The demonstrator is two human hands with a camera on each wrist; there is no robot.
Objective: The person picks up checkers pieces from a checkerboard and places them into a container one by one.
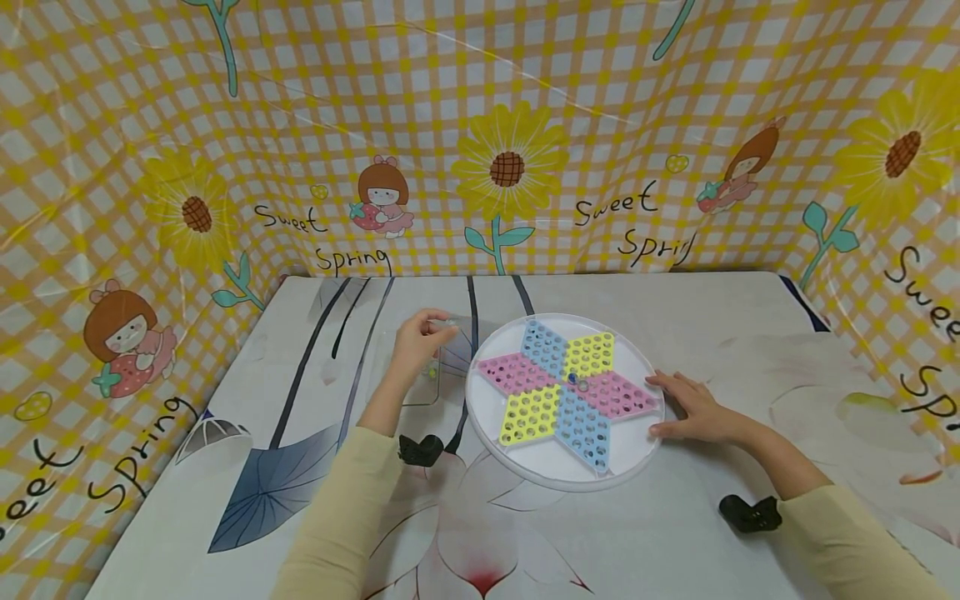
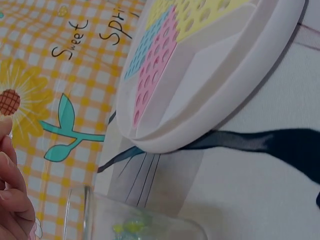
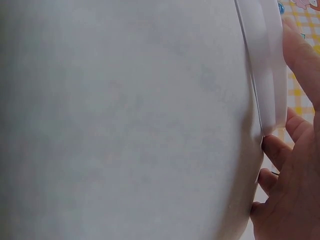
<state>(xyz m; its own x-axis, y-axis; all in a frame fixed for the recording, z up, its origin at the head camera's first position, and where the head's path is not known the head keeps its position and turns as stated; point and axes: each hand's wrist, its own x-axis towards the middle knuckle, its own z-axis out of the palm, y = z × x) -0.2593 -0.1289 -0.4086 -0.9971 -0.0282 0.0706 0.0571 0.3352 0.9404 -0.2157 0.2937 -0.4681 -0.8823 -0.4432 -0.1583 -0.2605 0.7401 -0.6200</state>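
Note:
A round white Chinese checkers board (image 1: 491,425) lies on the table, its star in pink, yellow and blue. Glass marbles sit in many holes, with a dark blue marble (image 1: 572,378) near the centre. Left of the board is a clear container (image 2: 165,229) with a few yellow-green marbles (image 2: 131,227) in it. Over that container, my left hand (image 1: 420,342) has thumb and index finger together, pinching what seems a small clear marble, mostly hidden. My right hand (image 1: 697,410) touches the board's right rim with its thumb and fingers spread.
A white table (image 1: 712,333) printed with flowers and leaves carries everything. Behind it and at both sides hangs a yellow checked cloth (image 1: 585,75). Black straps with small devices are by both wrists.

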